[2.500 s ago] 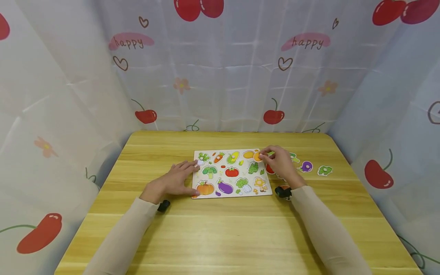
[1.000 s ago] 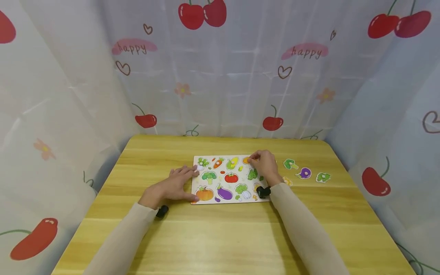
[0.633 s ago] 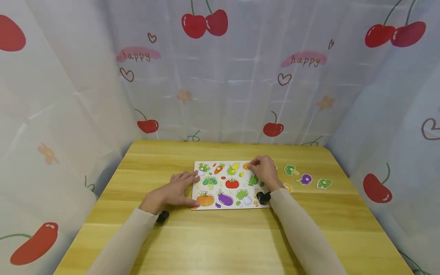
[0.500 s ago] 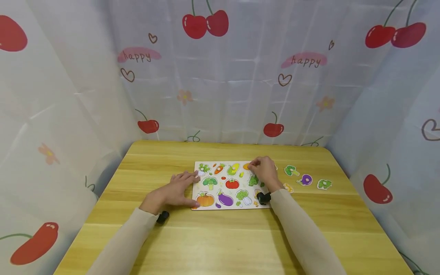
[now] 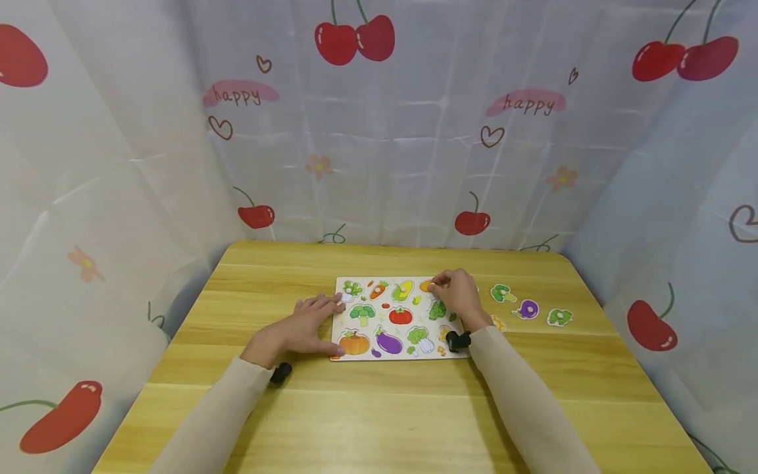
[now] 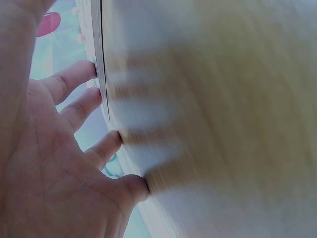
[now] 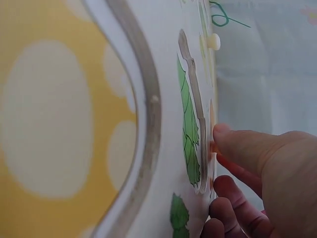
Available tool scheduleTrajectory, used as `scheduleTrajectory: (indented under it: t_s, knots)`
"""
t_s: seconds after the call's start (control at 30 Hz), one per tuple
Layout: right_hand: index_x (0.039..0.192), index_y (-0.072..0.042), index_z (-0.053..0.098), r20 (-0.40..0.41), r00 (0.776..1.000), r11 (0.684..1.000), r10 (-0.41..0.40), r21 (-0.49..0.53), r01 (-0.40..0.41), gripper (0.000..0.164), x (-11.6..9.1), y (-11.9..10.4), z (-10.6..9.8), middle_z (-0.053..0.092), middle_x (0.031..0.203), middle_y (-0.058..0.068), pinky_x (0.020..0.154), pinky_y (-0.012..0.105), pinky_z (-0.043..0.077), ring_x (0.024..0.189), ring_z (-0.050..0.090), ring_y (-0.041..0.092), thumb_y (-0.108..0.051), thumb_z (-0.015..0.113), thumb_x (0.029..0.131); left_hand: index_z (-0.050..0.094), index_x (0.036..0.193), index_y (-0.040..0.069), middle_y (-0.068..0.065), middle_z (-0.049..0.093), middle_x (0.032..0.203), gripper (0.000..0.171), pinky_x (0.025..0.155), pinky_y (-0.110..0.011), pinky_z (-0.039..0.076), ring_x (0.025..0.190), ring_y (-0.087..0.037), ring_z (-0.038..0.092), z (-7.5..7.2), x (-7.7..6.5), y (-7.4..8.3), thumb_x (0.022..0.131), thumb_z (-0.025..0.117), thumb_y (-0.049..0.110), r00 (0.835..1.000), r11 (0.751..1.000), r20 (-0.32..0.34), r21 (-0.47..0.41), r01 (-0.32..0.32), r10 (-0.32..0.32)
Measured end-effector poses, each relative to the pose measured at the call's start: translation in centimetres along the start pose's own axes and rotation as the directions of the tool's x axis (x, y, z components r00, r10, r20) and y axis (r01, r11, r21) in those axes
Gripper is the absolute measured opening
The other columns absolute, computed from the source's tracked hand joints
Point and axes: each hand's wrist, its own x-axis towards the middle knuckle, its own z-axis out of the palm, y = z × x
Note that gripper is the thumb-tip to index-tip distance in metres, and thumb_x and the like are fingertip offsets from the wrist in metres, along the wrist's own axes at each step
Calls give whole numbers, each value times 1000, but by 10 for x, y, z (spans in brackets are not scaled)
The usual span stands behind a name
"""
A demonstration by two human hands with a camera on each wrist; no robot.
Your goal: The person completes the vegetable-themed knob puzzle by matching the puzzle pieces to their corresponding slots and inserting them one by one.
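Two fingertips and a thumb's worth of work sit at the heart of this: the grip of the right hand (image 5: 458, 297) is narrow, thumb and finger pinching what looks like the small knob (image 7: 214, 147) of an orange piece (image 5: 426, 286). That piece lies at the board's upper right corner; whether it sits flush in its recess I cannot tell, as the hand covers part of it. A knob probably suits the pinch because so thin a shape offers little else to hold.

The board (image 5: 379, 320) lies flat beneath. Its top row includes a carrot (image 5: 379, 290) and a corn (image 5: 403, 291), each bearing a knob. Across at the left edge, the left hand (image 5: 302, 324) spreads its fingers and thumb, touching the edge rather than grasping, presumably to keep the board from sliding.

Right of the board, well apart from the left hand, lie a broccoli piece (image 5: 503, 293), a purple piece (image 5: 526, 309), a leafy green piece (image 5: 559, 317) and a yellow piece (image 5: 499, 323) partly behind the forearm. They seem set on that side for the right hand's easy reach. All rest on the wooden surface (image 5: 379, 408), before a cherry-print curtain (image 5: 403, 184).
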Motion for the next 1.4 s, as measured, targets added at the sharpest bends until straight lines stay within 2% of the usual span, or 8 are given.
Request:
scheduleTrajectory:
  t_s: [0.03, 0.23, 0.27, 0.4, 0.63, 0.8, 1.1, 1.4]
  knots:
    - [120, -9, 87, 3, 1000, 999, -23, 29, 23, 22, 7, 10, 2, 81, 119, 12, 84, 34, 53, 101, 64, 28, -27, 86, 109, 45, 180, 11, -13, 30, 194, 111, 140, -88, 10, 181, -54, 20, 0, 0, 0, 95, 92, 66, 1000, 1000, -1, 1, 1, -1]
    - [127, -8, 87, 21, 998, 997, -61, 38, 60, 26, 2, 11, -4, 80, 124, 14, 79, 29, 56, 103, 65, 28, -27, 86, 109, 47, 178, 11, -13, 30, 194, 109, 140, -88, 11, 180, -54, 21, -1, 0, 1, 94, 93, 64, 1000, 1000, -4, 1, -3, 3]
    - [129, -6, 86, 21, 999, 999, -48, 13, 48, 25, -5, 2, -8, 79, 125, 17, 79, 30, 56, 104, 66, 31, -23, 84, 110, 47, 178, 11, -13, 30, 194, 109, 140, -88, 10, 180, -54, 21, -1, 0, 2, 94, 93, 64, 1000, 1000, -3, -1, -3, 3]
    - [132, -5, 85, 5, 997, 997, -72, -15, 72, 28, -10, 1, -12, 80, 129, 18, 82, 32, 57, 107, 67, 32, -24, 83, 111, 47, 178, 10, -13, 30, 194, 109, 140, -88, 9, 181, -54, 20, -1, -1, 4, 94, 93, 63, 1000, 1000, 1, -6, -2, 2]
    - [135, -6, 84, 4, 997, 997, -74, 2, 74, 30, -17, 1, -20, 78, 138, 19, 89, 39, 64, 114, 72, 35, -24, 82, 112, 47, 178, 10, -14, 32, 193, 109, 139, -89, 9, 180, -55, 20, -1, 0, 6, 94, 93, 62, 1000, 1000, -1, -4, -3, 3]
    - [138, -7, 83, 5, 998, 998, -69, 4, 69, 32, -21, 5, -22, 73, 140, 19, 89, 38, 64, 117, 68, 35, -26, 81, 113, 47, 178, 10, -15, 32, 193, 109, 138, -90, 9, 179, -56, 21, -2, -1, 7, 94, 94, 62, 1000, 1000, 0, -4, -3, 3]
    - [135, -3, 84, -23, 991, 991, -132, -11, 132, 29, -24, 14, -31, 72, 139, 25, 103, 55, 65, 119, 72, 40, -20, 81, 112, 46, 179, 11, -13, 31, 194, 111, 140, -88, 10, 180, -54, 20, -2, -2, 6, 94, 93, 64, 1000, 1000, -3, -6, 6, -6]
    - [137, -1, 83, -50, 987, 989, -151, -12, 150, 30, -23, 33, -42, 77, 138, 25, 85, 37, 64, 109, 75, 38, -16, 81, 111, 44, 180, 11, -14, 30, 194, 111, 140, -88, 10, 180, -55, 20, -2, -2, 7, 95, 92, 64, 1000, 1000, 1, -6, 5, -5]
